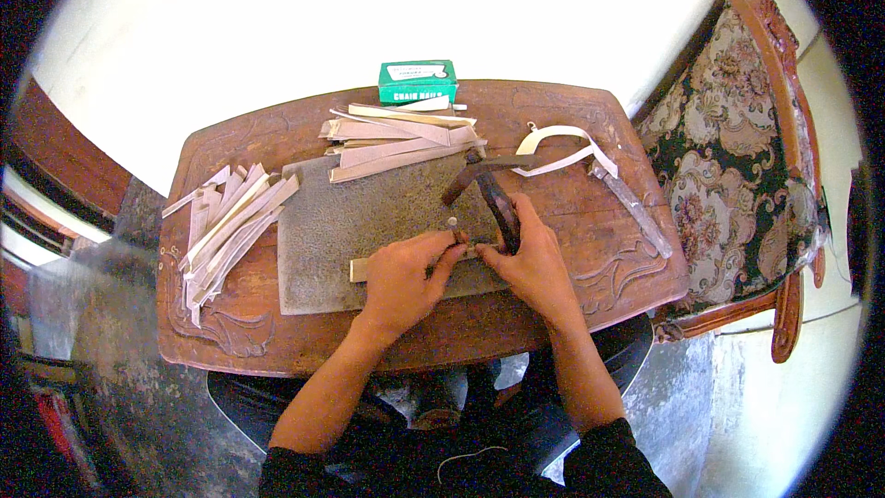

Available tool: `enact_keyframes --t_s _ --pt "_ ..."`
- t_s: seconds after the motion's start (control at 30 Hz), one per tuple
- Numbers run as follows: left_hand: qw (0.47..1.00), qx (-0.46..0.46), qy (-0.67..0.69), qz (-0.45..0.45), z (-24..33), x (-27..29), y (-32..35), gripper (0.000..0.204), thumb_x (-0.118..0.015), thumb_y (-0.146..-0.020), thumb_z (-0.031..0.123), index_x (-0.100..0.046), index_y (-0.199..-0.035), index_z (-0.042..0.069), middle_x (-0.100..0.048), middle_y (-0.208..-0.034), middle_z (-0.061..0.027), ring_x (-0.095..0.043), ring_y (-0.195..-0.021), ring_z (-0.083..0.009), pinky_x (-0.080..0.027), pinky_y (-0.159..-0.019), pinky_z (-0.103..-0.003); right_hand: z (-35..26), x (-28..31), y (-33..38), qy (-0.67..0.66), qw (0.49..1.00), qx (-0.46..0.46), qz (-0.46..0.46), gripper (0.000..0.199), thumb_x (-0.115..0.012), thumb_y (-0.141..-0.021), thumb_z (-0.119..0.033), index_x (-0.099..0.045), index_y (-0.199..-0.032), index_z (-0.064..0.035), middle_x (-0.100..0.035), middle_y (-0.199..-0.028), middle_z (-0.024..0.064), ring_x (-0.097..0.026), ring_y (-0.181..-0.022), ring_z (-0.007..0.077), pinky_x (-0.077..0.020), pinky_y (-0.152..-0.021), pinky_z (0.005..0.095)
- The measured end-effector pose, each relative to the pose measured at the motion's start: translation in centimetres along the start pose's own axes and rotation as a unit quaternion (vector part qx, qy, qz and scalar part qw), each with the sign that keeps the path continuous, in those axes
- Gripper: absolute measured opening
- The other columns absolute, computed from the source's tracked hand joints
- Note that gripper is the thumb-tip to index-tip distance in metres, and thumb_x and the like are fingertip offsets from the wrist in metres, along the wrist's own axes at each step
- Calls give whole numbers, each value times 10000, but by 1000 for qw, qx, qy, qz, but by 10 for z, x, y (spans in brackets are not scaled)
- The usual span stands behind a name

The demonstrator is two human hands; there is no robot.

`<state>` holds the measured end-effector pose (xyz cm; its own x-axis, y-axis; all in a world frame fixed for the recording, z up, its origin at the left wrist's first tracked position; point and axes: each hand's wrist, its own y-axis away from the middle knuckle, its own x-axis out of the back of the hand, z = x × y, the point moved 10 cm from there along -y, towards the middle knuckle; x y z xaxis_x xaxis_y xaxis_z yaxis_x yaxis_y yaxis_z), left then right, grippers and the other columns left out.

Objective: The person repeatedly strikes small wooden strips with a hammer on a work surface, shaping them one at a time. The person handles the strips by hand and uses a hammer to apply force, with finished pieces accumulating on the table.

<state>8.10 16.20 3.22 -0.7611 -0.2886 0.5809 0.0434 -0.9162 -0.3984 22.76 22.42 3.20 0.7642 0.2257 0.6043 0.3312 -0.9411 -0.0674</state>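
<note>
My left hand [406, 278] is closed over a pale flat strip [359, 269], whose end shows at the left of the hand. Its thumb and finger are pinched together near my right hand's thumb. My right hand [535, 263] is wrapped around the dark handle of a hammer [499, 207], and its thumb reaches down to the strip. The hammer's head is tilted above the grey slab [323, 221] that lies under the work. A tiny pale round thing [452, 221] shows just above my left fingertips; its kind is too small to tell.
Pale strips lie in one pile [235, 221] left of the slab and another [396, 138] at its far edge. Behind stands a green box [418, 83]. On the carved wooden table [608, 249], a curved white band [553, 138] and a grey-handled tool [634, 207] lie right. A floral chair [728, 157] stands beyond.
</note>
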Motion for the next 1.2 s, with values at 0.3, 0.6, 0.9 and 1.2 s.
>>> enact_keyframes --t_s 0.3,0.6,0.9,1.2 --pt "999 -10 -27 -27 12 -5 -2 160 -646 -903 200 -690 -979 66 -695 -915 -146 -681 -813 -368 -538 -674 -444 -9 29 7 -41 997 48 33 370 -632 -949 -207 -543 -1258 -22 -660 -957 157 -646 -876 283 -507 -766 378" --pt "998 -57 -26 10 16 -4 1 187 -634 -898 171 -691 -1063 106 -683 -864 -82 -664 -695 -333 -526 -578 -434 -79 82 33 27 994 102 19 400 -639 -933 -111 -547 -1315 -35 -674 -1143 204 -669 -1066 330 -503 -912 384" --pt "997 -66 -37 30 17 1 1 181 -643 -901 185 -697 -1049 97 -683 -860 -90 -666 -695 -332 -525 -579 -429 -105 84 42 55 984 167 -14 427 -666 -907 -88 -562 -1315 -16 -678 -1145 208 -671 -1080 330 -512 -911 379" --pt "999 -17 -36 -14 15 -2 -1 181 -666 -891 193 -694 -1016 65 -699 -921 -120 -682 -780 -346 -543 -650 -433 -116 92 43 40 982 184 -1 416 -655 -909 -81 -565 -1310 -14 -679 -1142 211 -678 -1069 329 -516 -906 380"
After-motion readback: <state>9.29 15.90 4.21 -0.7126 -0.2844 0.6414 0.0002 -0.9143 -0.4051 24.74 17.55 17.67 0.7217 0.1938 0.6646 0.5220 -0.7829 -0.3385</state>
